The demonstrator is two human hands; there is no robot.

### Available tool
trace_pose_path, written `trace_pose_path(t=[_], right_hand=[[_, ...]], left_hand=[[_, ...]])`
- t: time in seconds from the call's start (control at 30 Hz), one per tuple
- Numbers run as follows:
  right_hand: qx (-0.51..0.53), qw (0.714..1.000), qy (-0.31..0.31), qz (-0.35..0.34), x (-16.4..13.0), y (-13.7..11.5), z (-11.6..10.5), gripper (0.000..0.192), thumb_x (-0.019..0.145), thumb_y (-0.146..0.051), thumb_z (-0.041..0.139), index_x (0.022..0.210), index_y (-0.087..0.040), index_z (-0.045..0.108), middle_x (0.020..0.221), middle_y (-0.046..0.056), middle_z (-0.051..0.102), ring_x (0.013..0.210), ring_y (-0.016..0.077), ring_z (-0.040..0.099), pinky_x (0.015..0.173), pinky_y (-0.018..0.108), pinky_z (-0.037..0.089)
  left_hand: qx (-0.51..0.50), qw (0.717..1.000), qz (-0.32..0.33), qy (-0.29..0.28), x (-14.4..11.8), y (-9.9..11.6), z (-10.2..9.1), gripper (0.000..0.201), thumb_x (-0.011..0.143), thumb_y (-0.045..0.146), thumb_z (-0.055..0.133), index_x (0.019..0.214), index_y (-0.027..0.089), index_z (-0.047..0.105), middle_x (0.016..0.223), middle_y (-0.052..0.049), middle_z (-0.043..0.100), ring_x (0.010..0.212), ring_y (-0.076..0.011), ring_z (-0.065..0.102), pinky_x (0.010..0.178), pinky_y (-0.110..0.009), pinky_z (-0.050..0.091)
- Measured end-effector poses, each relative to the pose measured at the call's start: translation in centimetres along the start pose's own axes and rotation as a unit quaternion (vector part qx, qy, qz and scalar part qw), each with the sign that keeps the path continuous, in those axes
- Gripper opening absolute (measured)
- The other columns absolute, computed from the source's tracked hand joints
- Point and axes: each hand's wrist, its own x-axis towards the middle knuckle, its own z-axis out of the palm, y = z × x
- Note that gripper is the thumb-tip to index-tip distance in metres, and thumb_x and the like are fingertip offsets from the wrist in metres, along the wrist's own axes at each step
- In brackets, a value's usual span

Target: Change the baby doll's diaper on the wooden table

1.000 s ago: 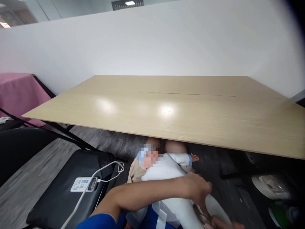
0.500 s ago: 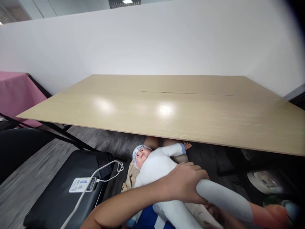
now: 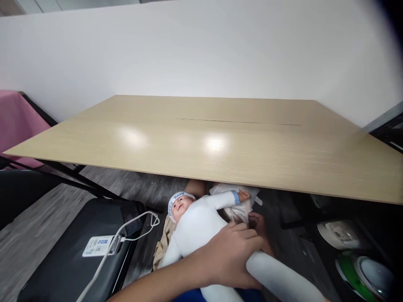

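Observation:
A baby doll [image 3: 197, 226] in a white suit and a cap with blue lettering lies face up across the lap, below the table edge. My left hand [image 3: 234, 256] is closed around one of its raised white legs [image 3: 280, 272] near the knee. Beyond it, my right hand [image 3: 258, 224] reaches under the table edge with its fingers curled at a crumpled white diaper [image 3: 241, 212]. The diaper lies behind the doll's outstretched arm, partly covered by it. Part of my right hand is hidden behind my left.
The wooden table [image 3: 201, 142] spans the view ahead, against a white partition [image 3: 201, 50]. A black stool [image 3: 72, 243] at left bears a white card-like device [image 3: 99, 246] with a cable. At lower right stand a round white object [image 3: 338, 235] and a green-rimmed container [image 3: 349, 272].
My right hand has moved from below the doll's leg up towards the table edge, and the white diaper now shows beside the doll's arm. My left hand keeps hold of the leg.

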Motion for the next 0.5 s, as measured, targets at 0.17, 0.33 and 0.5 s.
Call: trace_pose_path(t=[0.17,0.33,0.5], right_hand=[[-0.055,0.995,0.083,0.032,-0.7,-0.2,0.0,0.059,0.101,-0.077,0.064,0.131,-0.028,0.051,0.113,0.012,0.071,0.105,0.0415,0.075,0.092,0.059,0.065],[-0.105,0.992,0.011,-0.064,0.8,-1.4,-0.5,0.041,0.106,-0.056,0.066,0.142,-0.036,0.063,0.161,0.014,0.063,0.154,0.0488,0.054,0.129,0.067,0.042],[-0.106,0.986,-0.031,-0.126,4.8,-1.4,3.5,0.039,0.098,-0.044,0.068,0.136,-0.038,0.074,0.146,0.008,0.076,0.145,0.0481,0.065,0.124,0.065,0.048]], left_hand=[[0.047,0.998,0.005,-0.03,-0.7,0.3,0.6,0.038,0.097,0.049,0.079,0.12,0.023,0.064,0.112,-0.005,0.074,0.103,-0.0275,0.07,0.087,-0.039,0.047],[0.05,0.998,0.02,-0.044,-0.9,-0.1,1.1,0.04,0.096,0.049,0.08,0.122,0.022,0.064,0.114,-0.006,0.074,0.106,-0.0282,0.07,0.088,-0.04,0.046],[0.086,0.994,0.055,-0.038,-0.9,-1.3,2.7,0.031,0.111,0.043,0.07,0.131,0.022,0.061,0.126,-0.005,0.077,0.112,-0.0253,0.07,0.087,-0.039,0.044]])
